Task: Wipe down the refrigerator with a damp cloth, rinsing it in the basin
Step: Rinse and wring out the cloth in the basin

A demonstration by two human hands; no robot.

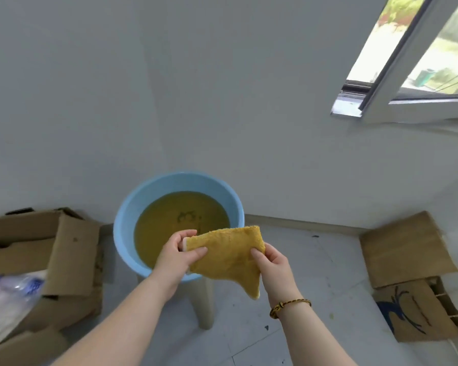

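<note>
The person holds a yellow terry cloth [230, 257] stretched between both hands, just in front of and above the near rim of a round light-blue plastic basin [124, 225]. The left hand [179, 253] pinches the cloth's left edge, thumb on top and fingers curled under. The right hand [273, 262] pinches the right edge, thumb pressed on the front face. One corner of the cloth hangs free below the right hand. The basin holds murky yellow-brown water [169, 223] and sits on a pale plastic stool [202, 305] against the wall. The refrigerator is not in view.

The cloth looks ready either for another dip or for carrying off to wipe; which one cannot be told.

The main risk is the perch. The basin overhangs the narrow stool, so a downward push on the near rim during a rinse could tip it and spill water over the tiled floor [315, 299]. That would reach the open cardboard box [37, 247] on the left and the brown paper bags [407, 249] on the right. The hanging corner may drip on the floor if it is not wrung out. The water already looks dirty, so it may smear grime rather than lift it.
</note>
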